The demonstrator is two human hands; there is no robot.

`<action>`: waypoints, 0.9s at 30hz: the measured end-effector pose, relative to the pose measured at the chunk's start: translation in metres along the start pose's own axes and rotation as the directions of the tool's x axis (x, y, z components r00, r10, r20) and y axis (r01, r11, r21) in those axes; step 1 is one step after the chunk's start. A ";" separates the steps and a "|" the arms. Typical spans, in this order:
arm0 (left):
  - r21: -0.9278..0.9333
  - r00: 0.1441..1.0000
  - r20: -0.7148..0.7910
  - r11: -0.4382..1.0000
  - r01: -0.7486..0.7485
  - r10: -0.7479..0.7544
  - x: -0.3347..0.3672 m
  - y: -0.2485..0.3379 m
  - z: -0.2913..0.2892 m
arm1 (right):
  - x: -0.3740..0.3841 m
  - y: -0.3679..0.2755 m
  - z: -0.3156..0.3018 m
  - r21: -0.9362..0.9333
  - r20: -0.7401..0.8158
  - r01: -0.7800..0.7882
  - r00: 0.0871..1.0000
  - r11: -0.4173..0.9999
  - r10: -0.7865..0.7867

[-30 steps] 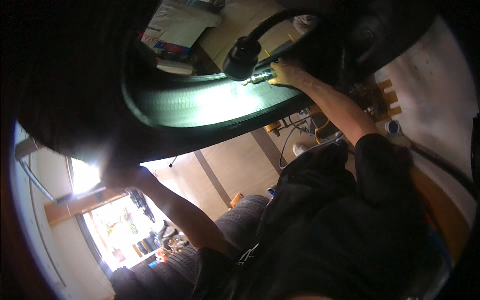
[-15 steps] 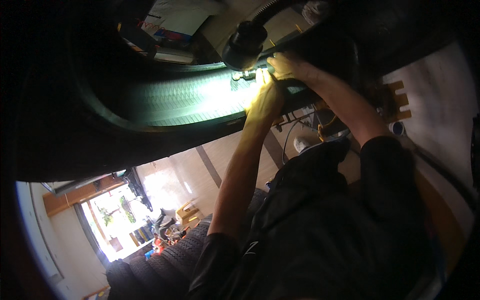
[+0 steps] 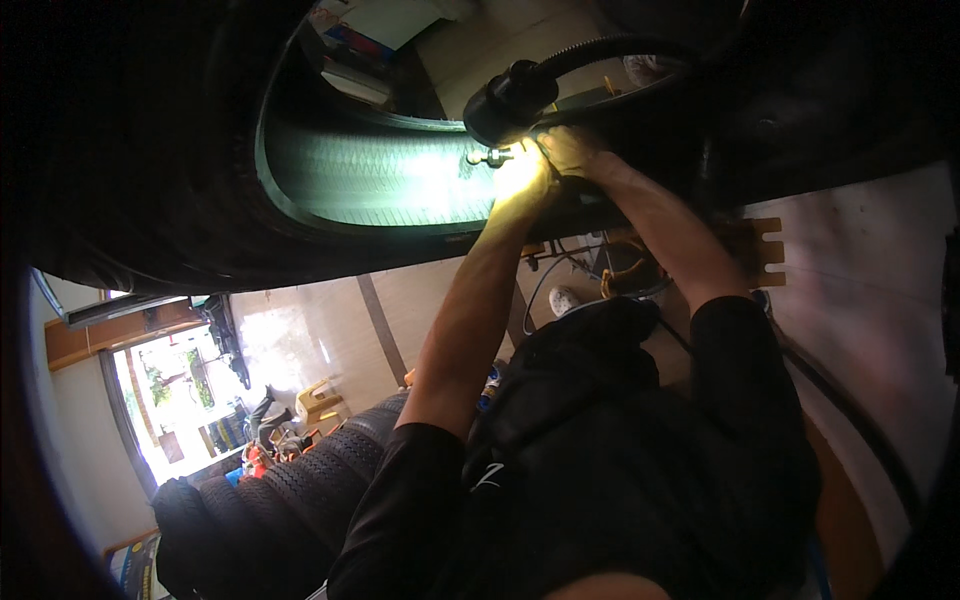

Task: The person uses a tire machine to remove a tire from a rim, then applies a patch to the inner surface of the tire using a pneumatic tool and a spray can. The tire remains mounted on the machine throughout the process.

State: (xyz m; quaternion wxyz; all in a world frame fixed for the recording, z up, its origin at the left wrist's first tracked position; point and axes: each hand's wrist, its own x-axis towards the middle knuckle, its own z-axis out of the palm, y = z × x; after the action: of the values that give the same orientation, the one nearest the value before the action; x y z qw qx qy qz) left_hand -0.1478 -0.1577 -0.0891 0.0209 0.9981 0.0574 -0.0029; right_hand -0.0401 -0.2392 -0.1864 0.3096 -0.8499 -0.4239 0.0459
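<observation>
Under a bright lamp, my left hand (image 3: 523, 178) is closed round the front of a slim hand tool (image 3: 493, 157), which has a metal collar and a small pale round tip. The tip is at the ribbed inner wall of a big black tyre (image 3: 360, 175); whether it touches the rubber I cannot tell. Just behind, my right hand (image 3: 570, 150) has its fingers curled round the rear part of the same tool, mostly hidden. Right above both hands hangs the black lamp head (image 3: 510, 100), lighting the tyre's inside.
A ribbed flexible neck (image 3: 620, 45) carries the lamp. Below the tyre are a yellow notched metal bracket (image 3: 765, 252) and a thin hose (image 3: 540, 300). Several tyres (image 3: 290, 480) stand in a row at lower left, near a yellow stool (image 3: 318, 402) and a bright doorway (image 3: 175, 400).
My view has shifted, so the room appears lower and further left. Both hands keep hold of the tool, and its tip shows at nearly the same place in the picture.
</observation>
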 end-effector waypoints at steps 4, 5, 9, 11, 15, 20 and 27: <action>0.073 1.000 0.009 0.997 -0.026 0.026 -0.002 0.004 -0.003 | 0.001 0.009 0.011 -0.066 -0.024 0.092 0.995 0.994 -0.094; 0.074 0.999 -0.028 0.996 -0.042 0.044 -0.001 0.002 0.002 | 0.000 0.000 0.008 -0.103 -0.007 0.113 0.993 0.988 -0.114; 0.060 0.995 0.071 0.996 -0.071 0.067 -0.001 0.003 0.001 | 0.000 0.005 0.000 -0.131 0.130 0.061 0.991 0.989 -0.044; 0.029 0.991 0.135 1.000 0.004 -0.007 0.000 0.007 -0.004 | -0.002 0.002 -0.004 -0.121 0.171 0.021 0.985 0.992 0.000; 0.092 0.996 0.081 0.994 -0.052 0.044 -0.003 0.008 -0.022 | -0.004 -0.014 -0.016 -0.155 0.071 0.063 0.996 0.986 -0.053; 0.071 0.998 0.052 0.997 -0.037 0.034 0.002 -0.001 0.008 | 0.000 0.003 -0.001 -0.190 0.161 0.098 0.985 0.977 -0.068; -0.013 0.997 0.080 1.000 0.011 -0.009 0.008 -0.013 0.005 | 0.004 -0.001 0.003 -0.096 0.055 0.031 0.998 0.995 -0.025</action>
State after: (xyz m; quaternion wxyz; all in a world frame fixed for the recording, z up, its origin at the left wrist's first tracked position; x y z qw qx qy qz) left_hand -0.1418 -0.1439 -0.0949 0.0298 0.9968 0.0616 -0.0423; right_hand -0.0389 -0.2341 -0.1876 0.2570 -0.8564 -0.4457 0.0439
